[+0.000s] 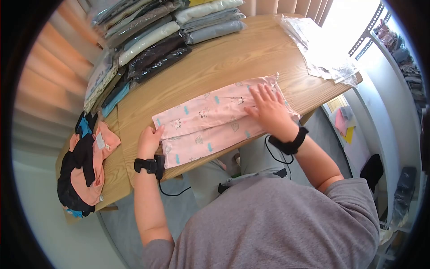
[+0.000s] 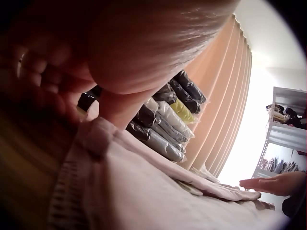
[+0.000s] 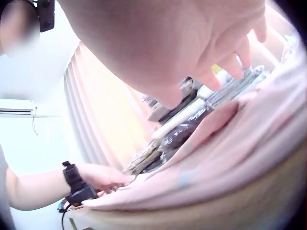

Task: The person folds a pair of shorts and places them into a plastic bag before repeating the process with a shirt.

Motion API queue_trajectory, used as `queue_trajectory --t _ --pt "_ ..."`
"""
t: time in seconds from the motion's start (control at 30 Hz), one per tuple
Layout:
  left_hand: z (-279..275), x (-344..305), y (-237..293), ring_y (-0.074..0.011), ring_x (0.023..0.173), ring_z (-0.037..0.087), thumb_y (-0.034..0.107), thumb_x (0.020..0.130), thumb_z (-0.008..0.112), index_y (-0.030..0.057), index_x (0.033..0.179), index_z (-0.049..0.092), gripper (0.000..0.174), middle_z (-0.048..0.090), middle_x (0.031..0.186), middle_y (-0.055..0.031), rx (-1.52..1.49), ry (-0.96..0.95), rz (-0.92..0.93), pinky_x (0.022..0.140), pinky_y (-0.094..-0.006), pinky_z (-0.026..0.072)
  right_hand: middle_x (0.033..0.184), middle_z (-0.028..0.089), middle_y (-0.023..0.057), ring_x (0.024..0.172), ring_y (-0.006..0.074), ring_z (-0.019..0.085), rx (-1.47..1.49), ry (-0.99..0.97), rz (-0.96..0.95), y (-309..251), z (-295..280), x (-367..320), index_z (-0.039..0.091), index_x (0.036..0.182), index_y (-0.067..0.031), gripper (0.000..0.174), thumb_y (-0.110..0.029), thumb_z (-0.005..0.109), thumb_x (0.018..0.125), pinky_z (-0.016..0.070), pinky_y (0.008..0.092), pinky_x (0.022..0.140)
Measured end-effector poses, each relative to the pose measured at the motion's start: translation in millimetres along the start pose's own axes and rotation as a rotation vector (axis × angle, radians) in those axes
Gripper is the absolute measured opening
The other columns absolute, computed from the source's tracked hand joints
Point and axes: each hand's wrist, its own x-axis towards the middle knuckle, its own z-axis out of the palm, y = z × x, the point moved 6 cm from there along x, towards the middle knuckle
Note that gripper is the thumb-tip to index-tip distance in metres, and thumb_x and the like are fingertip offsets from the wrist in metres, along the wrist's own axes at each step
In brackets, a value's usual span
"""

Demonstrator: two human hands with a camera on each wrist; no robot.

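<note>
A pink cloth [image 1: 204, 127] printed with blue clouds and small animals lies folded lengthwise near the table's front edge. At its left end my left hand [image 1: 149, 141] pinches the edge between thumb and fingers; the left wrist view shows this hand [image 2: 139, 43] close over the cloth [image 2: 144, 182]. Over the right end my right hand [image 1: 271, 112] is spread, fingers extended. In the right wrist view this hand [image 3: 182, 43] is just above the cloth [image 3: 220, 153], and whether it touches cannot be told.
Stacks of plastic-wrapped garments [image 1: 152, 42] stand at the back left. Black and peach clothes [image 1: 85, 166] lie on the table's left end, clear plastic bags [image 1: 320, 56] at the back right. Shelves [image 1: 385, 89] are on the right, and a cable [image 1: 174, 194] hangs from the left wrist.
</note>
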Motion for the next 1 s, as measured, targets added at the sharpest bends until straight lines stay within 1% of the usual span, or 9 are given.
queue_trajectory --t 0.1,0.17,0.3,0.4,0.47,0.57,0.83,0.9,1.0 --pt "1.0 -15.3 23.3 -0.0401 0.080 0.062 0.041 0.082 0.064 -0.0081 0.086 0.064 0.049 0.064 0.077 -0.0260 0.119 -0.088 -0.077 0.068 -0.0413 0.0479 0.142 0.037 0.0171 0.133 0.0333 0.031 0.047 0.082 -0.242 -46.9 3.1 -23.1 0.042 0.136 -0.0131 0.056 -0.045 0.047 0.090 0.0208 0.0556 0.107" --pt "3.5 -22.4 33.5 -0.0431 0.091 0.060 0.043 0.081 0.062 -0.0101 0.093 0.063 0.055 0.063 0.088 -0.0289 0.182 -0.028 0.044 0.075 -0.0412 0.0482 0.141 0.038 0.0167 0.133 0.0328 0.033 0.026 0.115 -0.263 -56.7 19.6 -36.2 0.044 0.134 -0.0132 0.054 -0.043 0.050 0.089 0.0220 0.0549 0.106" --pt "4.3 -25.2 33.9 -0.0409 0.092 0.060 0.038 0.079 0.066 -0.0103 0.091 0.062 0.051 0.063 0.092 -0.0294 0.141 -0.057 0.023 0.076 -0.0398 0.0481 0.138 0.042 0.0154 0.130 0.0317 0.035 0.033 0.162 -0.278 -61.4 19.6 -39.6 0.049 0.129 -0.0133 0.050 -0.040 0.052 0.086 0.0234 0.0534 0.106" --pt "17.4 -11.3 2.0 -0.0329 0.088 0.063 0.029 0.082 0.066 -0.0095 0.097 0.059 0.042 0.065 0.098 -0.0237 -0.141 -0.062 0.014 0.075 -0.0371 0.0487 0.138 0.042 0.0152 0.130 0.0313 0.036 0.047 0.175 -0.271 -60.8 21.0 -40.8 0.050 0.127 -0.0132 0.049 -0.039 0.053 0.086 0.0237 0.0534 0.105" --pt "25.5 -12.5 -0.2 -0.0229 0.086 0.063 0.020 0.087 0.063 -0.0076 0.104 0.055 0.034 0.064 0.103 -0.0166 -0.724 -0.178 -0.068 0.074 -0.0338 0.0493 0.138 0.042 0.0151 0.130 0.0307 0.036 0.051 0.174 -0.263 -59.9 22.8 -40.4 0.050 0.128 -0.0134 0.049 -0.039 0.054 0.086 0.0234 0.0532 0.106" --pt "20.6 -18.6 -1.0 -0.0186 0.087 0.061 0.017 0.091 0.058 -0.0077 0.112 0.051 0.033 0.061 0.109 -0.0138 -0.815 -0.221 -0.146 0.074 -0.0319 0.0497 0.138 0.042 0.0148 0.131 0.0295 0.035 0.059 0.183 -0.281 -61.0 25.4 -39.1 0.050 0.128 -0.0137 0.050 -0.040 0.054 0.086 0.0226 0.0529 0.106" --pt "-11.7 -56.7 -28.6 -0.0240 0.098 0.062 0.022 0.095 0.051 -0.0051 0.121 0.048 0.038 0.060 0.115 -0.0167 -1.297 -0.211 -0.225 0.085 -0.0372 0.0508 0.137 0.043 0.0138 0.131 0.0273 0.035 0.143 0.150 -0.387 -102.2 40.3 -29.8 0.051 0.127 -0.0138 0.050 -0.041 0.054 0.085 0.0207 0.0521 0.107" --pt "-11.1 -74.7 -39.5 -0.0240 0.101 0.061 0.029 0.096 0.049 -0.0023 0.121 0.049 0.040 0.060 0.115 -0.0147 -1.404 -0.127 -0.363 0.087 -0.0381 0.0498 0.137 0.044 0.0136 0.131 0.0267 0.035 0.166 0.137 -0.429 -110.4 41.4 -31.3 0.051 0.126 -0.0134 0.050 -0.042 0.055 0.085 0.0209 0.0520 0.107" --pt "-18.5 -91.1 -52.0 -0.0230 0.102 0.060 0.035 0.096 0.048 -0.0001 0.121 0.052 0.043 0.061 0.114 -0.0136 -1.237 -0.121 -0.446 0.087 -0.0376 0.0491 0.139 0.041 0.0119 0.132 0.0267 0.034 0.144 0.098 -0.422 -113.7 41.0 -30.7 0.050 0.129 -0.0153 0.051 -0.041 0.056 0.085 0.0232 0.0528 0.106"
